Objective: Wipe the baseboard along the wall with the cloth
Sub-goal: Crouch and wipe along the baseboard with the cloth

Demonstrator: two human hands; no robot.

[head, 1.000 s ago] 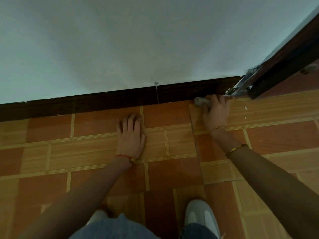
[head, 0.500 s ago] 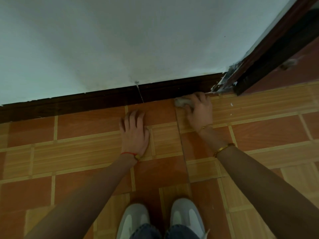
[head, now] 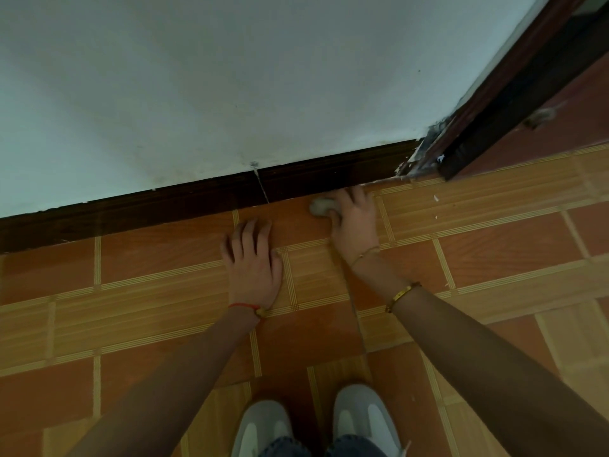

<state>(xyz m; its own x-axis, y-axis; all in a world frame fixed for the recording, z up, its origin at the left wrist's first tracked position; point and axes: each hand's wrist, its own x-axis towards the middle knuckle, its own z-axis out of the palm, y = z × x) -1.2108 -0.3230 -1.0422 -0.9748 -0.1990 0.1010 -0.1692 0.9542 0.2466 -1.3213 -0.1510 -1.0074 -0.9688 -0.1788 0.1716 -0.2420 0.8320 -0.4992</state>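
A dark brown baseboard (head: 184,206) runs along the foot of the pale wall, with a thin seam near its middle. My right hand (head: 354,222) is closed on a small grey cloth (head: 319,206), which it holds at the bottom edge of the baseboard, right of the seam. Only the left end of the cloth shows past my fingers. My left hand (head: 252,262) lies flat on the orange floor tiles with fingers apart, a short way below the baseboard and left of the right hand.
A dark door frame (head: 514,94) rises at the right end of the baseboard, with chipped white paint at its foot. Small white flecks lie on the tiles near it. My two grey shoes (head: 316,423) are at the bottom middle.
My right hand has slid the cloth leftward along the baseboard, away from the door frame and closer to the seam. The left hand stays planted on the floor.
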